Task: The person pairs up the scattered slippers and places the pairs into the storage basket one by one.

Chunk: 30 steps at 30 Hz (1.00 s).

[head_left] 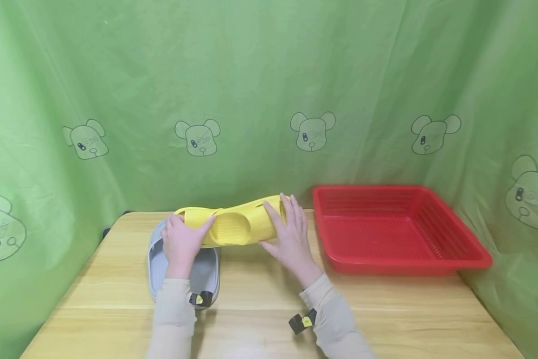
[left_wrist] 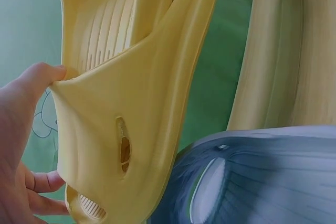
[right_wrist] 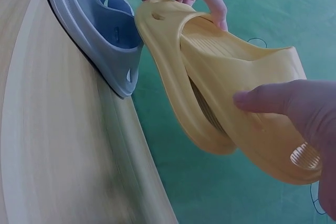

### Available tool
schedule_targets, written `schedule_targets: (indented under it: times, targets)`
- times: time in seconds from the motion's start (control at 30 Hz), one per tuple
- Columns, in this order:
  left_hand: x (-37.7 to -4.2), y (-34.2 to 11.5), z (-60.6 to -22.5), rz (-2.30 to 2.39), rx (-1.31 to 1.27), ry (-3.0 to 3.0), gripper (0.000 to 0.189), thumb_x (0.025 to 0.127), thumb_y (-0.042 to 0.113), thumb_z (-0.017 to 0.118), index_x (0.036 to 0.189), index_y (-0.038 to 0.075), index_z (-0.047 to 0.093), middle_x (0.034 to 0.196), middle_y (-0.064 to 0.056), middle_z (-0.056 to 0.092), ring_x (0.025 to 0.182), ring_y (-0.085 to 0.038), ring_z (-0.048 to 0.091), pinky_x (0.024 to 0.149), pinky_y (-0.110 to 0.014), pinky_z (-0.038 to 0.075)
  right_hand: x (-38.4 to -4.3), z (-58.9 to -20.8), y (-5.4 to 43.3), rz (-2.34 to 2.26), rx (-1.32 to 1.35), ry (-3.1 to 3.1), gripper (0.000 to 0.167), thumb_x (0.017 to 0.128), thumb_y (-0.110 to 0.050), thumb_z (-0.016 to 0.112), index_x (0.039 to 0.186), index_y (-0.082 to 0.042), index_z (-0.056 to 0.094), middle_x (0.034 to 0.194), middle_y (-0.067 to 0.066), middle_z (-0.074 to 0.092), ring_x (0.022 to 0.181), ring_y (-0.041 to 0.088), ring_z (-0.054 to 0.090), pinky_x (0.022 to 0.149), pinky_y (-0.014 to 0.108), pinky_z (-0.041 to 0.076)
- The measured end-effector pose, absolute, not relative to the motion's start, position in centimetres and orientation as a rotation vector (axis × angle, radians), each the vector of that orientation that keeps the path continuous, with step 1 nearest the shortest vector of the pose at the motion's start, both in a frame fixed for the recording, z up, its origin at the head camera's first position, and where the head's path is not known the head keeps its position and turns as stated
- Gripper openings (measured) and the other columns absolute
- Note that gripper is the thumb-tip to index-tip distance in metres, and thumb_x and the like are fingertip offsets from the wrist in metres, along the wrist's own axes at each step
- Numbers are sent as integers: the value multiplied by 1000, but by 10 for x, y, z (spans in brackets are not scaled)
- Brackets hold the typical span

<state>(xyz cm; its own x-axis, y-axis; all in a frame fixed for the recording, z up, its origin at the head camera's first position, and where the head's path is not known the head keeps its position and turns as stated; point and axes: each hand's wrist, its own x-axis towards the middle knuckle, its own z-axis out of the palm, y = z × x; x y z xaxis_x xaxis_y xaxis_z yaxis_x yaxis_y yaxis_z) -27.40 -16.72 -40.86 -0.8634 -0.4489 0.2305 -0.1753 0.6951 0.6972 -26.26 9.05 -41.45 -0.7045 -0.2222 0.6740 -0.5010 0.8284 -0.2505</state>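
Two yellow slippers [head_left: 260,224], fitted one into the other with their toes pointing opposite ways, are held up above the table. My left hand [head_left: 179,244] grips the left end, its thumb [left_wrist: 50,72] at the edge of one strap and its fingers round the far side. At the other end my right hand [head_left: 291,239] holds the second strap, with the thumb [right_wrist: 262,98] pressed on its outside. Grey-blue slippers [head_left: 157,259] lie on the table under my left hand and forearm, which partly hide them.
A red plastic basket [head_left: 408,264] with slatted walls stands at the right of the wooden table [head_left: 260,299]. Green curtain [head_left: 260,75] with bear-head drawings hangs behind the table and along both sides.
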Motion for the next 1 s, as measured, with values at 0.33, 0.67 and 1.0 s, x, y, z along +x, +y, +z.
schedule_targets:
  times: [0.33,0.67,1.0]
  targets:
    - [-275,-172,-409,-952,429,-2538,96,63,85,63,113,6,46,112,-12,51,109,-34,46,83,-49,46,-263,-413,92,486,598,-2443,107,61,-25,92,151,-27,34,159,17,21,149,40,11,118,63,13]
    - [-270,-178,-405,-929,414,-2586,95,64,84,64,114,4,48,113,-14,54,110,-35,48,84,-50,45,-262,-415,94,317,649,-2525,117,61,-9,86,155,-31,21,162,15,15,151,37,7,121,60,11]
    - [-268,-179,-404,-924,420,-2630,94,65,84,63,112,5,47,110,-14,52,110,-34,46,85,-49,44,-265,-424,97,245,685,-2467,119,61,-8,87,156,-31,18,159,16,21,149,36,13,118,61,16]
